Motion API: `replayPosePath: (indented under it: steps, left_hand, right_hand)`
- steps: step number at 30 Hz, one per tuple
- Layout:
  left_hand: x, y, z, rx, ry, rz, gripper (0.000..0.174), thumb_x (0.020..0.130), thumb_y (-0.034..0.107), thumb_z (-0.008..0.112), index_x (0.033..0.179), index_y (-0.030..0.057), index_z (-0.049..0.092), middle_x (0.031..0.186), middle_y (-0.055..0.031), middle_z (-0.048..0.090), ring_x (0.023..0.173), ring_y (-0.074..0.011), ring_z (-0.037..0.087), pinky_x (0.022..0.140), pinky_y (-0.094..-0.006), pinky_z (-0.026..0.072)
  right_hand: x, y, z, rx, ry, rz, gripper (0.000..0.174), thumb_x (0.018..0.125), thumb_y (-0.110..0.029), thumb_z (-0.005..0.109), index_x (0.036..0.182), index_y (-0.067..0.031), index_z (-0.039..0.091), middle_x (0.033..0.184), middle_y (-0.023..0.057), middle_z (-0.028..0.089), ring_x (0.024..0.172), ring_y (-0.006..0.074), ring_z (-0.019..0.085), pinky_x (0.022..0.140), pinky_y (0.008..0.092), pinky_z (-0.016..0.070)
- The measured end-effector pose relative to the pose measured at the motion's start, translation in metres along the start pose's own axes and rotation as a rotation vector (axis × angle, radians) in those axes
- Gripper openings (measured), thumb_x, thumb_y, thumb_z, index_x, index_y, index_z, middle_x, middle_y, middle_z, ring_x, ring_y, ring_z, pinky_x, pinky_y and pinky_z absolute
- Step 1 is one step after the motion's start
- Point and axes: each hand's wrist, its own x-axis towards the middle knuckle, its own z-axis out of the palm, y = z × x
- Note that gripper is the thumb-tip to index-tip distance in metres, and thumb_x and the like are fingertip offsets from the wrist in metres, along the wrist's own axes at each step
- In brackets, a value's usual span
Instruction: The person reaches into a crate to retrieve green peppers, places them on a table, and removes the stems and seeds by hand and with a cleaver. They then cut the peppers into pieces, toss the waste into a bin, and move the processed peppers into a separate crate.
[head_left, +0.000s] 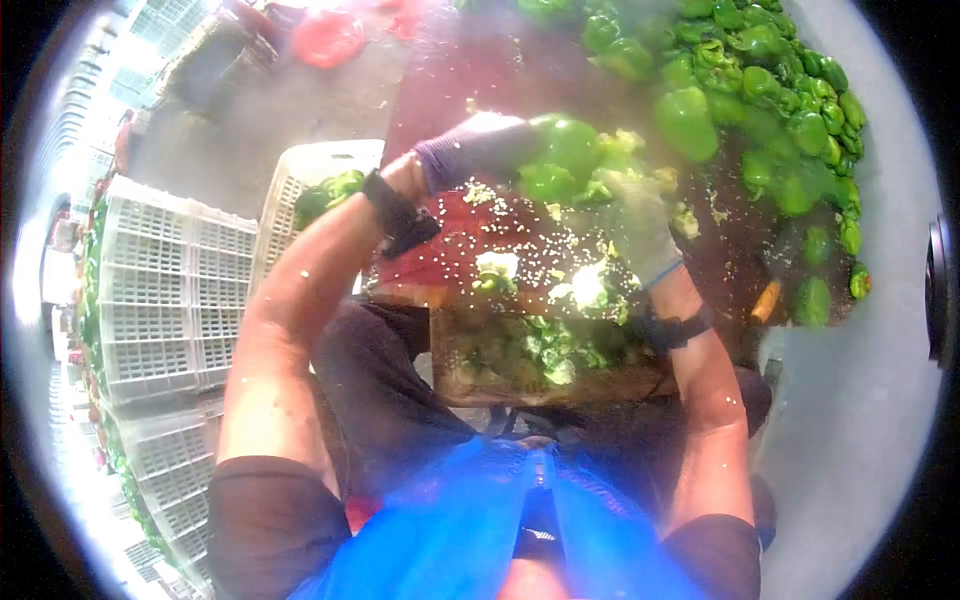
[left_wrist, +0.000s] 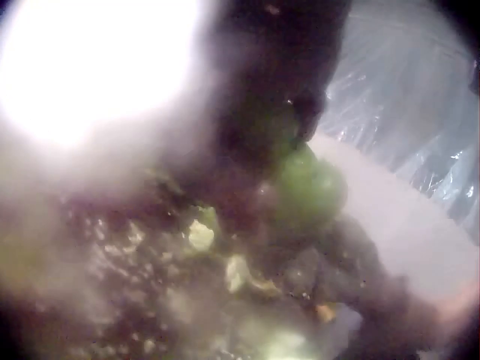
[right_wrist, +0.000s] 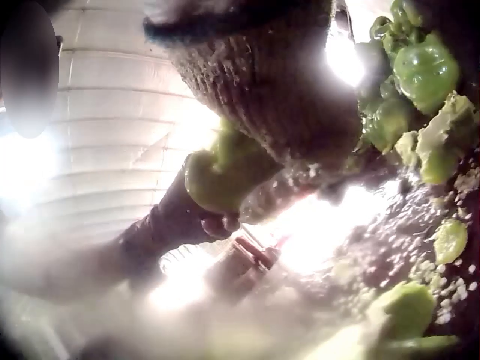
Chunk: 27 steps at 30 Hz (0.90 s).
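A green bell pepper [head_left: 565,145] is held by my left hand [head_left: 475,150] in a purplish glove, over a red board [head_left: 440,250]. My right hand [head_left: 640,230], in a pale glove, is close against the pepper's right side beside pale green pieces; its fingertips are blurred and I cannot tell whether they grip anything. In the right wrist view the pepper [right_wrist: 225,172] sits between the left hand [right_wrist: 161,229] and the ribbed right glove [right_wrist: 262,90]. Whitish pepper cores [head_left: 495,270] and many loose seeds lie on the board. The left wrist view is blurred, with a green pepper [left_wrist: 311,187] in it.
Green peppers [head_left: 760,110] are heaped at the right and back. A box [head_left: 470,385] with green scraps stands at my lap. White crates [head_left: 160,290] line the left, one [head_left: 290,175] with peppers inside. An orange piece [head_left: 767,300] lies near the board's right edge.
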Motion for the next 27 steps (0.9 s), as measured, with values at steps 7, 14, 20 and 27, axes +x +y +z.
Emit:
replayPosePath:
  steps: [7, 14, 20, 27]
  left_hand:
    - [-0.031, 0.042, -0.008, -0.41, -0.223, -0.227, 0.034, 0.084, 0.009, 0.068, 0.114, 0.0003, 0.057, 0.098, -0.0116, 0.067, 0.079, -0.0193, 0.068, 0.066, -0.0303, 0.0582]
    - [-0.023, 0.024, 0.09, -0.753, -0.009, 0.009, 0.03, 0.093, 0.026, 0.055, 0.111, 0.0021, 0.054, 0.088, -0.0103, 0.06, 0.067, -0.0175, 0.062, 0.051, -0.0223, 0.052]
    - [-0.004, 0.003, 0.096, -1.208, -0.27, -0.339, 0.034, 0.088, 0.034, 0.054, 0.106, 0.0046, 0.057, 0.079, -0.008, 0.06, 0.053, -0.0125, 0.055, 0.039, -0.0208, 0.0429]
    - [0.0, -0.019, 0.046, -0.873, -0.08, -0.486, 0.025, 0.093, 0.027, 0.05, 0.104, 0.0064, 0.06, 0.077, -0.0014, 0.062, 0.069, -0.0141, 0.058, 0.062, -0.0251, 0.049]
  right_hand:
    - [-0.012, -0.026, 0.001, 0.257, -0.021, 0.269, 0.043, 0.088, -0.007, 0.056, 0.13, -0.0071, 0.05, 0.127, 0.0118, 0.051, 0.101, 0.0202, 0.059, 0.076, 0.036, 0.0619]
    - [-0.045, -0.019, -0.064, -0.287, -0.003, 0.104, 0.025, 0.082, 0.001, 0.058, 0.106, 0.0005, 0.064, 0.123, 0.0102, 0.06, 0.1, 0.0158, 0.061, 0.087, 0.0253, 0.0514]
    - [-0.065, -0.02, -0.107, 0.106, 0.066, 0.37, 0.042, 0.083, -0.004, 0.049, 0.124, -0.0013, 0.058, 0.113, 0.0051, 0.064, 0.1, 0.0116, 0.058, 0.088, 0.0247, 0.0476]
    - [-0.069, 0.014, -0.12, -0.086, 0.238, 0.4, 0.037, 0.085, -0.007, 0.054, 0.121, -0.002, 0.06, 0.113, 0.0084, 0.065, 0.101, 0.0154, 0.06, 0.09, 0.0269, 0.0475]
